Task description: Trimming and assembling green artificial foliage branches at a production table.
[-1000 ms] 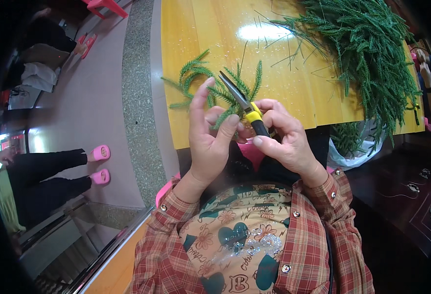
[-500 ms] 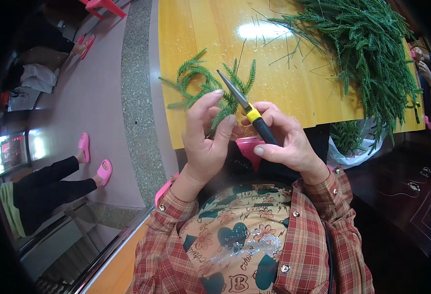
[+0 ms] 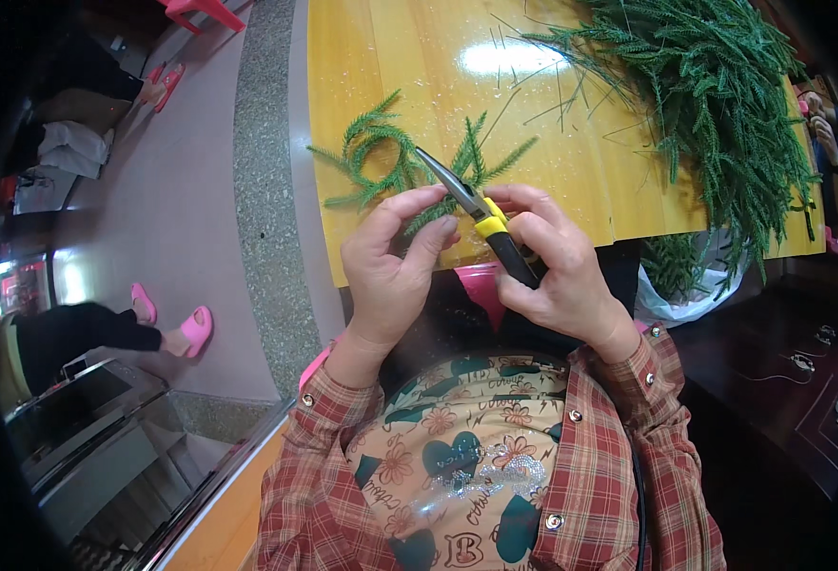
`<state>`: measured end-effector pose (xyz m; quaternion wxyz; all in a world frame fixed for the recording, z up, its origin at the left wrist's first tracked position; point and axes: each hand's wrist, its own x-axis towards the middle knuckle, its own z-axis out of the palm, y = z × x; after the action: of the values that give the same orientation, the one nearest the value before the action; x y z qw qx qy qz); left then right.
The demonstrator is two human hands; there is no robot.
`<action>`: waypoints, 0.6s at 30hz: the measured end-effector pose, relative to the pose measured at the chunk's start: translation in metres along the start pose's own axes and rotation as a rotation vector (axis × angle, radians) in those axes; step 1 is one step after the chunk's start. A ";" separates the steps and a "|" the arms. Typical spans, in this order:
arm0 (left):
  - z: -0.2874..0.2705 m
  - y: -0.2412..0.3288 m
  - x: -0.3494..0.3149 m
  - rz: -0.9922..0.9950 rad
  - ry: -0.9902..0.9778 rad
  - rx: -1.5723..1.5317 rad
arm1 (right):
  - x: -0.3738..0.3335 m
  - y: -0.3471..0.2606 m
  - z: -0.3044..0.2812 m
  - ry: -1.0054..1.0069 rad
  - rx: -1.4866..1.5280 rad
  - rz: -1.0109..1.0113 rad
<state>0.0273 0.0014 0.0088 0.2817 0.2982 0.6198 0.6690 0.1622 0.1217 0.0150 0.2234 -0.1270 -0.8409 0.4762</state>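
My right hand (image 3: 571, 271) grips long-nose pliers (image 3: 451, 177) with black and yellow handles, their grey jaws pointing up and left. In my left hand (image 3: 385, 262), thumb and forefinger pinch a green needled sprig (image 3: 428, 216) just left of the pliers. Spread tips of artificial-looking greenery (image 3: 476, 157) rise behind the jaws; the right fingertips are close to their base, and where the stems join is hidden. Beyond my left fingers, a sprig bent into a ring (image 3: 381, 152) rests on the yellow table (image 3: 419, 57).
A big heap of green sprigs (image 3: 714, 95) covers the table's right side and hangs over its edge. Below it stands a white bag (image 3: 690, 309) with more greenery. Loose dark stems lie near the heap. Another person's hands (image 3: 823, 128) show at far right; someone in pink slippers (image 3: 196, 328) walks at left.
The pliers and right hand have shifted slightly left and down. Sprig tips behind them have spread to the right. The person in pink slippers has stepped along the floor.
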 end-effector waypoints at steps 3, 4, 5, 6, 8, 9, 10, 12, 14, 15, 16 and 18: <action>-0.001 -0.004 0.002 0.070 0.017 0.075 | 0.000 0.001 0.004 0.079 -0.215 -0.100; -0.002 -0.007 0.003 0.132 0.026 0.132 | 0.000 0.000 0.004 0.080 -0.216 -0.099; -0.004 -0.009 0.004 0.195 0.034 0.189 | -0.001 -0.001 0.004 0.092 -0.240 -0.097; -0.006 -0.010 0.006 0.195 0.032 0.188 | -0.001 -0.003 0.004 0.105 -0.265 -0.095; -0.012 -0.011 0.007 0.376 -0.018 0.335 | -0.001 -0.006 0.001 0.116 -0.286 -0.093; -0.013 -0.011 0.007 0.467 -0.043 0.409 | -0.001 -0.007 -0.003 0.132 -0.341 -0.103; -0.013 -0.011 0.007 0.466 -0.043 0.409 | -0.001 -0.008 -0.008 0.148 -0.396 -0.114; -0.011 -0.012 0.007 0.399 -0.034 0.374 | 0.001 -0.014 -0.013 0.165 -0.453 -0.123; -0.010 -0.012 0.007 0.366 -0.031 0.355 | 0.000 -0.024 -0.018 0.091 -0.485 -0.032; -0.010 -0.013 0.006 0.317 -0.030 0.330 | 0.000 -0.025 -0.019 0.053 -0.501 0.015; -0.010 -0.013 0.005 0.267 -0.029 0.304 | 0.001 -0.024 -0.019 0.054 -0.502 0.016; -0.009 -0.012 0.002 0.217 -0.027 0.280 | 0.005 -0.018 -0.020 0.065 -0.414 -0.081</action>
<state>0.0192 -0.0018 -0.0034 0.1720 0.4086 0.6674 0.5984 0.1678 0.1292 0.0410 0.2388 -0.1514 -0.9175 0.2797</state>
